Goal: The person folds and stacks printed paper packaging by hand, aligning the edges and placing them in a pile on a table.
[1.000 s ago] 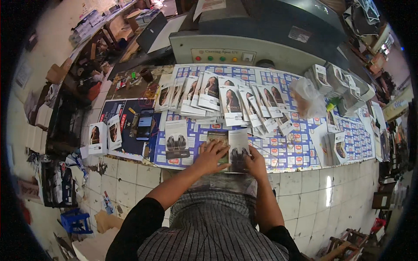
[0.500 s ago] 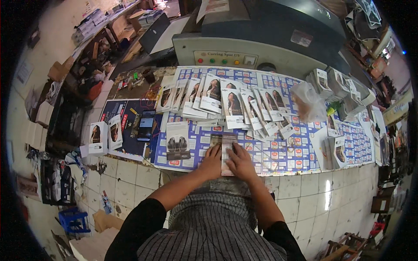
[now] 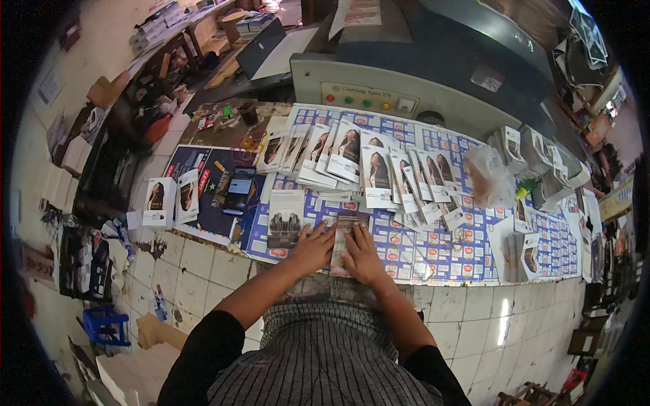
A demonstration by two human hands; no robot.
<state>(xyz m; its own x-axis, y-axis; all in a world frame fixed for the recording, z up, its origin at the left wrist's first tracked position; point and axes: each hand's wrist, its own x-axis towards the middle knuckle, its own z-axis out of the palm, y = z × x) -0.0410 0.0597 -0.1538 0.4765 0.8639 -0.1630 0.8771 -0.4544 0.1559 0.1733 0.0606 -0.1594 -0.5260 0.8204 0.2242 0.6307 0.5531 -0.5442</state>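
At the table's near edge lies a narrow folded leaflet (image 3: 344, 229), dark at its far end. My right hand (image 3: 364, 257) presses flat on it, fingers stretched out, covering part of it. Just left of the leaflet, my left hand (image 3: 311, 250) rests palm down with its fingers spread. Beyond that hand's fingertips is an unfolded sheet printed with dark headphones (image 3: 286, 222). Farther back, overlapping piles of folded leaflets (image 3: 347, 154) with a portrait on the front fan across the table.
A phone (image 3: 238, 192) lies on a dark printed sheet at left, beside two upright leaflet stacks (image 3: 160, 203). At right are a clear plastic bag (image 3: 489, 179), bundled leaflets (image 3: 512, 149) and another small stack (image 3: 530, 256). A large grey machine (image 3: 365, 95) with coloured buttons stands behind the table.
My left hand has slid off the folded leaflet to the left, its fingers spreading. My right hand stays on the leaflet, which now lies at a slight slant. The whole view has shifted a little.
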